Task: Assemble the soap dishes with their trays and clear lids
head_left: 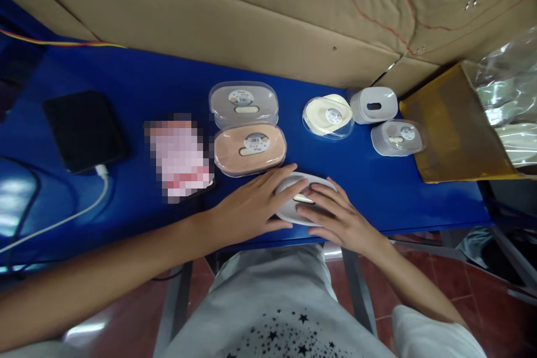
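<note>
A pale grey oval box (pixel 287 213) lies near the table's front edge, with a small cream-coloured piece at the middle of its top. From the left, my left hand (pixel 251 204) rests on it with fingers spread over the rim and top. My right hand (pixel 342 215) lies on its right half, its fingers also apart. Both hands touch the box, and they hide much of it. Just behind my left hand is a peach oval box (pixel 230 151) under a clear cover with a round label. Behind that stands a grey covered box (pixel 264 95).
A cream lid (pixel 318 114) in a clear cover, a white box (pixel 384 100) and a labelled white box (pixel 384 137) stand back right, beside a carton (pixel 444 123) with clear plastic. A black device (pixel 84 131) with a white cable and a blurred phone-like item (pixel 180 154) lie left.
</note>
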`<control>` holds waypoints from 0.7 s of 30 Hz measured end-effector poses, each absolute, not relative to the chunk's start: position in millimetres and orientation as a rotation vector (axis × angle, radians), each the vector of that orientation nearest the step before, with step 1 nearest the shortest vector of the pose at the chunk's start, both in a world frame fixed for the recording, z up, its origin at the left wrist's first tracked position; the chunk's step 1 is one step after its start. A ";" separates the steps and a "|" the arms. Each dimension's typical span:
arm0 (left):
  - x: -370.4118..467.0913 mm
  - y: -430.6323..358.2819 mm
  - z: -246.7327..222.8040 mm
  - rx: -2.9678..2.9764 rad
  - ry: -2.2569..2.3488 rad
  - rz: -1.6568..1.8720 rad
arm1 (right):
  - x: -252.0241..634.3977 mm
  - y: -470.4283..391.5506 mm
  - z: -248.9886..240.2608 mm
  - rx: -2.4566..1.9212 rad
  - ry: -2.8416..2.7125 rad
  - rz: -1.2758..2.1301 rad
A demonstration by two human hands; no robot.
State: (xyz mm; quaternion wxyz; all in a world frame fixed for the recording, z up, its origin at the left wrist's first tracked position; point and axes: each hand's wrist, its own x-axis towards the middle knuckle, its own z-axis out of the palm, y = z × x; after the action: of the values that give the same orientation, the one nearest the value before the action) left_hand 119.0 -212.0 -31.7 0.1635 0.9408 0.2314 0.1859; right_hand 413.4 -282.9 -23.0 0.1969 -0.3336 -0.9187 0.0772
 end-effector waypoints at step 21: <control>118.5 -213.8 -25.8 2.399 0.876 0.700 | 467.9 -158.3 0.4 -1.505 -2.337 -0.036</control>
State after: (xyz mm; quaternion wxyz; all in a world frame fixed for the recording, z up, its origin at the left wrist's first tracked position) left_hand 118.5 -213.8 -25.8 0.2441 0.8786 0.3207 0.2561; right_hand 467.9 -158.3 0.4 0.1799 -0.5327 -0.8269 -0.0126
